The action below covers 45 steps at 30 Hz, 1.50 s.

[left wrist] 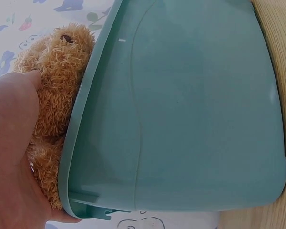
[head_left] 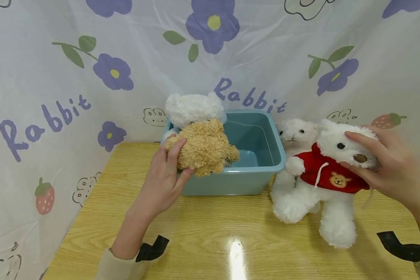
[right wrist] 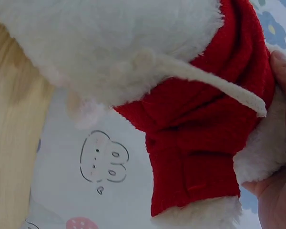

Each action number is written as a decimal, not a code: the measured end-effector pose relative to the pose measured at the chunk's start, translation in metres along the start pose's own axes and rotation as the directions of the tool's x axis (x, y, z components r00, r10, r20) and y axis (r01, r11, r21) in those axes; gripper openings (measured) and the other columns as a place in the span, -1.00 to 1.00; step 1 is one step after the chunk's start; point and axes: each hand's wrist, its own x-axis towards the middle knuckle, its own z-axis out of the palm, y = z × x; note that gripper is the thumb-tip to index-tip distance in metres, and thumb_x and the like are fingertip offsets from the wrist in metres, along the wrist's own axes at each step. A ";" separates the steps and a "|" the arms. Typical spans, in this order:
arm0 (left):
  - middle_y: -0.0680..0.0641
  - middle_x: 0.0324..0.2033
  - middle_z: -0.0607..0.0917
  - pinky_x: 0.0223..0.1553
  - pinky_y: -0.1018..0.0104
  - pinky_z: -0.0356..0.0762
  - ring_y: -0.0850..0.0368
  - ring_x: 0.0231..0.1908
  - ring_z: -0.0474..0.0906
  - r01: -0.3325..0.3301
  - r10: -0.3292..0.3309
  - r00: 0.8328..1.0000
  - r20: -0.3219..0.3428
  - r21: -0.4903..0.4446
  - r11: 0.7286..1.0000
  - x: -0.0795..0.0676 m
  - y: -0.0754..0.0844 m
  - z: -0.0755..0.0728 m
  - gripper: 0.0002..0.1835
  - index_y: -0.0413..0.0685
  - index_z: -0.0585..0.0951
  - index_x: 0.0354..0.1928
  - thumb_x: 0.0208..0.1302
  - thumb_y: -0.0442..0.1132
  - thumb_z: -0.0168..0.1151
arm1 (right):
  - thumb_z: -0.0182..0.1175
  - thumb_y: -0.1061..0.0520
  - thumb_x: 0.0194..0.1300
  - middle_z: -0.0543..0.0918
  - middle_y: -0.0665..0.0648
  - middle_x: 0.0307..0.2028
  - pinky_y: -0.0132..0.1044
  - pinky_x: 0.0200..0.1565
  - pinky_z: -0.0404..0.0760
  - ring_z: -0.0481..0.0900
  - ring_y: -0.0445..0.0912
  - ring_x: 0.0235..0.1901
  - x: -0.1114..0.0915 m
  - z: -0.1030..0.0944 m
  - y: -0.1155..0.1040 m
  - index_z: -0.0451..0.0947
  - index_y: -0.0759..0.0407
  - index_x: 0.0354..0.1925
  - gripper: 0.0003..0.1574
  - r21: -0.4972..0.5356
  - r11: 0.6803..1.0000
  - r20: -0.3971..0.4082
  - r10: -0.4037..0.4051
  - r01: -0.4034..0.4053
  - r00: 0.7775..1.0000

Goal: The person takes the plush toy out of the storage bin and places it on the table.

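Note:
My left hand [head_left: 161, 179] grips a curly tan plush toy [head_left: 204, 146] over the front left rim of a blue-green plastic bin [head_left: 227, 182]. In the left wrist view the tan fur presses up along the bin's rim. A white plush toy [head_left: 194, 108] sticks up out of the bin's left end, partly behind the tan one. To the right of the bin, my right hand [head_left: 393, 161] holds a white teddy bear [head_left: 337, 227] by the head. That bear wears a red hoodie [head_left: 311, 165] with a bear-face patch, and its legs hang down over the table.
Another white plush toy [head_left: 297, 132] sits behind the teddy bear, beside the bin's right wall. The bin stands on a wooden table [head_left: 203, 233] near the back edge. A printed cloth [head_left: 154, 70] with flowers and "Rabbit" lettering hangs behind.

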 end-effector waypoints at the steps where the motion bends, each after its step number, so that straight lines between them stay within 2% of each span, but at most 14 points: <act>1: -0.43 0.46 0.12 0.21 -0.32 0.29 -0.39 0.22 0.36 -0.003 0.003 1.000 -0.001 0.001 1.000 0.000 0.000 0.000 -0.22 0.04 0.01 0.58 0.55 0.33 -0.30 | -0.18 -0.54 0.50 0.50 0.49 0.09 -0.70 0.23 0.03 0.43 0.35 -0.04 0.000 0.002 -0.002 0.53 0.27 0.25 0.00 0.007 1.000 0.013 -0.007 0.007 1.000; 4: -0.43 0.46 0.12 0.18 -0.31 0.30 -0.37 0.14 0.39 -0.005 0.005 1.000 0.000 0.001 1.000 0.000 0.000 0.001 -0.23 0.04 0.01 0.58 0.55 0.33 -0.30 | -0.17 -0.54 0.49 0.50 0.47 0.12 -0.70 0.22 0.04 0.44 0.31 -0.01 -0.001 0.009 -0.005 0.54 0.23 0.25 -0.03 0.033 0.999 0.045 -0.017 0.015 0.999; 7: -0.43 0.46 0.12 0.18 -0.31 0.30 -0.37 0.15 0.39 -0.006 0.006 1.000 0.004 -0.001 1.000 0.000 0.000 0.001 -0.23 0.04 0.01 0.58 0.55 0.33 -0.31 | -0.16 -0.55 0.48 0.51 0.43 0.14 -0.71 0.20 0.05 0.45 0.25 0.01 -0.003 0.011 -0.007 0.55 0.22 0.24 -0.03 0.047 0.999 0.070 -0.013 0.010 0.997; 11: -0.43 0.46 0.12 0.13 -0.28 0.33 -0.32 0.05 0.41 -0.008 0.008 1.000 0.004 0.002 1.000 0.000 0.000 0.001 -0.23 0.04 0.00 0.59 0.56 0.33 -0.32 | -0.14 -0.55 0.47 0.53 0.36 0.13 -0.71 0.14 0.14 0.45 0.13 -0.02 -0.006 0.014 -0.012 0.56 0.21 0.24 -0.03 0.071 0.997 0.090 -0.022 0.016 0.996; 13: -0.43 0.46 0.12 0.11 -0.28 0.34 -0.31 0.02 0.41 -0.007 0.007 1.000 0.003 0.005 1.000 0.000 0.000 0.001 -0.23 0.04 0.00 0.59 0.56 0.32 -0.33 | -0.11 -0.54 0.47 0.55 0.34 0.11 -0.65 0.13 0.18 0.46 0.12 -0.03 -0.005 0.018 -0.016 0.58 0.20 0.23 -0.05 0.098 0.995 0.085 -0.040 0.032 0.996; 18: -0.43 0.47 0.11 0.18 -0.32 0.31 -0.39 0.19 0.36 0.002 -0.002 1.000 0.007 0.006 1.000 0.000 0.000 0.000 -0.22 0.03 -0.01 0.59 0.55 0.33 -0.33 | -0.02 -0.53 0.44 0.56 0.33 0.11 -0.56 0.21 0.16 0.47 0.18 0.00 -0.004 0.029 -0.022 0.60 0.18 0.20 -0.09 0.161 0.987 0.075 -0.040 0.027 0.996; 23: -0.42 0.47 0.11 0.18 -0.30 0.31 -0.38 0.20 0.35 0.009 -0.009 1.000 0.015 0.005 1.000 -0.001 0.001 -0.001 -0.22 0.05 -0.01 0.59 0.55 0.33 -0.31 | 0.03 -0.51 0.41 0.55 0.30 0.13 -0.56 0.28 0.12 0.46 0.18 0.07 -0.003 0.038 -0.025 0.59 0.18 0.20 -0.11 0.205 0.979 0.087 -0.035 0.017 0.996; 27: -0.42 0.47 0.11 0.18 -0.30 0.31 -0.38 0.21 0.35 0.007 -0.007 1.000 0.012 0.006 1.000 -0.001 0.001 -0.001 -0.22 0.05 -0.01 0.59 0.55 0.33 -0.31 | -0.02 -0.47 0.44 0.54 0.28 0.13 -0.54 0.27 0.13 0.42 0.14 0.08 -0.003 0.043 -0.025 0.56 0.21 0.21 -0.13 0.231 0.973 0.110 -0.049 0.023 0.993; 31: -0.43 0.47 0.11 0.21 -0.31 0.29 -0.39 0.25 0.33 0.000 0.000 1.000 0.008 0.001 1.000 -0.001 0.000 -0.001 -0.22 0.05 -0.01 0.59 0.55 0.33 -0.31 | -0.12 -0.44 0.48 0.54 0.25 0.09 -0.54 0.17 0.16 0.41 0.10 0.03 -0.002 0.042 -0.024 0.54 0.22 0.20 -0.15 0.214 0.976 0.138 -0.072 0.041 0.988; 35: -0.43 0.46 0.12 0.21 -0.32 0.29 -0.38 0.25 0.33 -0.001 0.001 1.000 0.006 -0.005 1.000 0.000 0.000 0.000 -0.22 0.05 0.01 0.58 0.54 0.34 -0.32 | -0.18 -0.43 0.51 0.54 0.30 0.11 -0.59 0.22 0.11 0.41 0.17 0.06 -0.001 0.040 -0.023 0.54 0.22 0.18 -0.16 0.189 0.980 0.148 -0.084 0.055 0.985; 40: -0.43 0.47 0.11 0.20 -0.32 0.29 -0.39 0.23 0.34 0.006 -0.006 1.000 0.011 -0.004 1.000 0.000 0.001 0.000 -0.22 0.04 0.00 0.58 0.54 0.34 -0.33 | -0.14 -0.48 0.47 0.52 0.30 0.20 -0.58 0.23 0.08 0.40 0.18 0.11 -0.003 0.039 -0.028 0.55 0.15 0.19 -0.15 0.170 0.984 0.159 -0.082 0.054 0.984; 45: -0.42 0.47 0.11 0.20 -0.32 0.30 -0.39 0.24 0.34 0.009 -0.009 1.000 0.011 0.002 1.000 0.000 0.001 0.000 -0.23 0.04 0.00 0.58 0.55 0.33 -0.33 | -0.02 -0.54 0.40 0.47 0.28 0.30 -0.44 0.28 0.14 0.40 0.20 0.19 -0.002 0.038 -0.036 0.54 0.10 0.26 -0.11 0.169 0.984 0.176 -0.081 0.051 0.981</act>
